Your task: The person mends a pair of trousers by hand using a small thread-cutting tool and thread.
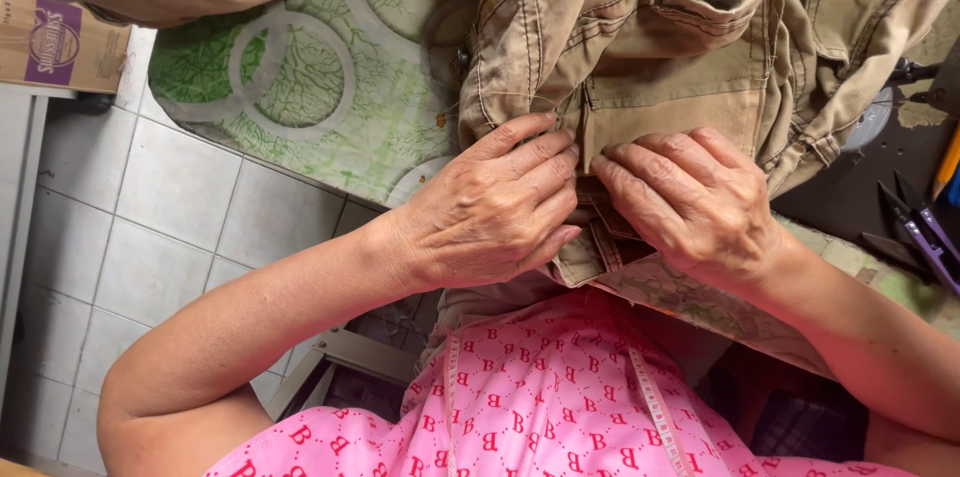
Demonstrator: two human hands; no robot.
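Note:
A worn khaki garment (680, 47) with dark stitching and a pocket lies bunched on the table in front of me. My left hand (490, 207) presses flat on its lower edge, fingers together and pointing right. My right hand (695, 202) rests on the cloth beside it, fingertips pinching a folded seam (590, 172) where the two hands meet. A fine thread runs across the fabric near my left fingertips. A measuring tape (655, 407) hangs round my neck over a pink patterned top.
The table wears a green and white patterned cover (300, 77). Purple-handled snips (925, 227) and a pencil (945, 162) lie at the right edge. A cardboard box (55, 42) sits upper left above a grey tiled floor (150, 237).

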